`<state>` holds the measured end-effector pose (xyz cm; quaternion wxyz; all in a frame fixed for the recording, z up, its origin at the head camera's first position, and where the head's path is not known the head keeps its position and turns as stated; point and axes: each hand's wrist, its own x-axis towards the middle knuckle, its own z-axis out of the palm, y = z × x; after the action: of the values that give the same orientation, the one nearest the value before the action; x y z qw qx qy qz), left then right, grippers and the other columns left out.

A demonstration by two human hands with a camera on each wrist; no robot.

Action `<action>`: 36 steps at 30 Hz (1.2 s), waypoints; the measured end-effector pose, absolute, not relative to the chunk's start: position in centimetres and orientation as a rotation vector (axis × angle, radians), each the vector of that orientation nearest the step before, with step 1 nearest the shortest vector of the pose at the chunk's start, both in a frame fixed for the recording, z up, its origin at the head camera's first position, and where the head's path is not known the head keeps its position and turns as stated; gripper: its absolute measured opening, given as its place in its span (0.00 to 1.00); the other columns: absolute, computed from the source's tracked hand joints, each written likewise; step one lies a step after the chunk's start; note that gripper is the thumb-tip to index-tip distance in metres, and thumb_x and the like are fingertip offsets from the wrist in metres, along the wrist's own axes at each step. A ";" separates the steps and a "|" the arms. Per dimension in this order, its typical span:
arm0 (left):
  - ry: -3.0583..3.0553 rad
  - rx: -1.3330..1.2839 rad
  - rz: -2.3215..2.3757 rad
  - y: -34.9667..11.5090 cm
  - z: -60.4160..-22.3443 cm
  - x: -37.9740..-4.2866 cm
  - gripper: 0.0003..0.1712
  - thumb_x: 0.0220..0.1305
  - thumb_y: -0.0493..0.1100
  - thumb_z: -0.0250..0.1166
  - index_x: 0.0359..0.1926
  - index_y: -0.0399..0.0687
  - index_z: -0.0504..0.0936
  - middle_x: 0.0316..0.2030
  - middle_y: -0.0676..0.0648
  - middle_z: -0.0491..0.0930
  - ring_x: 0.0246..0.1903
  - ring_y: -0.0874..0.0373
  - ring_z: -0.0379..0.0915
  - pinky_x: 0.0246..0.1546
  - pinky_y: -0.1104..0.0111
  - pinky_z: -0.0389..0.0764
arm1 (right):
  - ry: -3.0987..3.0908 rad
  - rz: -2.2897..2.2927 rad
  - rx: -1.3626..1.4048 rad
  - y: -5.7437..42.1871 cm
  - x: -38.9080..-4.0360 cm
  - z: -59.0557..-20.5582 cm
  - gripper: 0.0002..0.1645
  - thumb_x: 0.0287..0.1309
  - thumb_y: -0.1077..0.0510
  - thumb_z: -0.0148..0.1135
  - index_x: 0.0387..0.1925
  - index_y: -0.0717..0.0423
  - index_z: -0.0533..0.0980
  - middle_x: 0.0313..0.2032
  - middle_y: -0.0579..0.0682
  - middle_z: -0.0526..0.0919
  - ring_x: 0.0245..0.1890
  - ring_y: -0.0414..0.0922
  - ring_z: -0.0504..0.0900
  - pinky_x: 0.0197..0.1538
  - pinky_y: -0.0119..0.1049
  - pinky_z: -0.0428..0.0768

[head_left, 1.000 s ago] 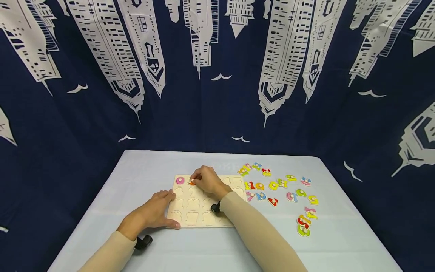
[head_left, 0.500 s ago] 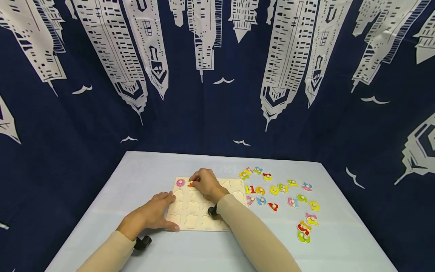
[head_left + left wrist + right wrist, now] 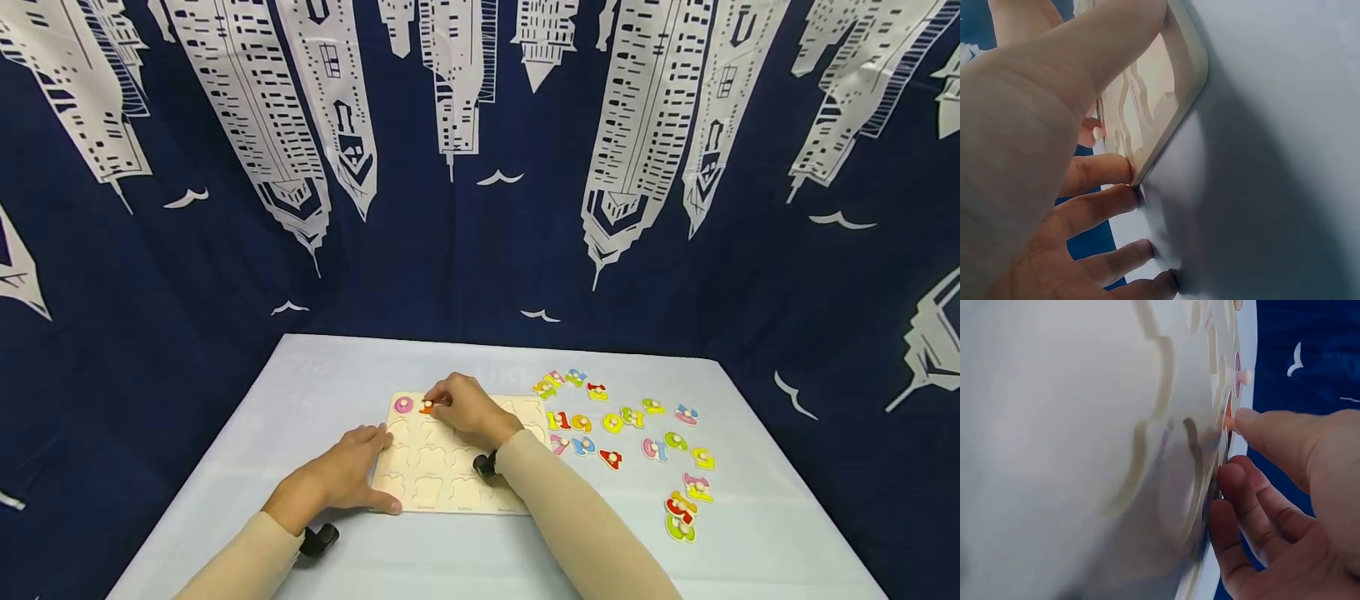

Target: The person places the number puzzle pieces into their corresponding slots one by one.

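Note:
A light wooden puzzle board (image 3: 431,458) with cut-out recesses lies on the table. The left hand (image 3: 337,471) rests at its left side with fingers spread, thumb by the front edge; in the left wrist view one fingertip (image 3: 1119,169) touches a corner of the board. At the top row, an orange knobbed puzzle piece (image 3: 426,407) is under the fingertips of the right hand (image 3: 468,408). The right wrist view has the thumb (image 3: 1266,428) against its knob; the index finger is mostly hidden. A pink ring-shaped piece (image 3: 403,404) sits in the top-left recess.
Several colourful letter-like pieces with knobs are scattered right of the board, among them a red piece (image 3: 611,459), a blue piece (image 3: 583,446) and a green piece (image 3: 680,527). The white table (image 3: 322,375) ends at a dark blue curtain (image 3: 420,275).
The camera view has shifted slightly. The right hand stays at the orange piece, its fingers a little to the right of it, so more of the piece shows. The left hand remains at the board.

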<state>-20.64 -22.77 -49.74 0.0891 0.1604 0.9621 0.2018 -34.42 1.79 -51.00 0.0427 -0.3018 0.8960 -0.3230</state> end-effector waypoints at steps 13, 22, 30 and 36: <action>2.835 0.426 0.612 -22.9 -50.1 -20.6 0.72 0.54 0.67 0.93 0.86 0.32 0.70 0.90 0.26 0.61 0.90 0.21 0.56 0.88 0.28 0.65 | 2.865 -0.948 -1.038 10.5 -32.0 -49.5 0.19 0.77 0.61 0.76 0.65 0.58 0.90 0.60 0.57 0.92 0.54 0.53 0.92 0.58 0.45 0.91; 2.836 0.448 0.630 -23.3 -50.5 -20.6 0.75 0.53 0.70 0.92 0.87 0.32 0.69 0.90 0.26 0.61 0.89 0.20 0.55 0.86 0.25 0.65 | 3.010 -0.916 -0.872 20.2 -30.4 -49.4 0.19 0.75 0.61 0.79 0.63 0.58 0.91 0.59 0.57 0.93 0.50 0.53 0.92 0.49 0.42 0.91; 2.829 0.403 0.619 -23.1 -50.1 -20.4 0.74 0.54 0.67 0.93 0.88 0.34 0.68 0.91 0.28 0.59 0.91 0.22 0.53 0.88 0.28 0.65 | 3.042 -0.821 -0.699 25.1 -29.1 -50.4 0.19 0.73 0.54 0.83 0.62 0.53 0.92 0.54 0.50 0.94 0.48 0.44 0.90 0.51 0.40 0.90; 2.835 0.412 0.602 -23.1 -50.2 -20.7 0.73 0.55 0.67 0.92 0.88 0.34 0.67 0.91 0.29 0.60 0.91 0.22 0.53 0.89 0.29 0.64 | 3.036 -0.814 -0.649 26.6 -28.8 -51.3 0.18 0.71 0.51 0.85 0.58 0.50 0.94 0.52 0.47 0.95 0.46 0.43 0.87 0.50 0.37 0.88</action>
<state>-20.71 -23.09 -50.24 0.1070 0.1400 0.9629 0.2044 -28.83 26.59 -51.29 -0.0342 -0.2021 0.9454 -0.2536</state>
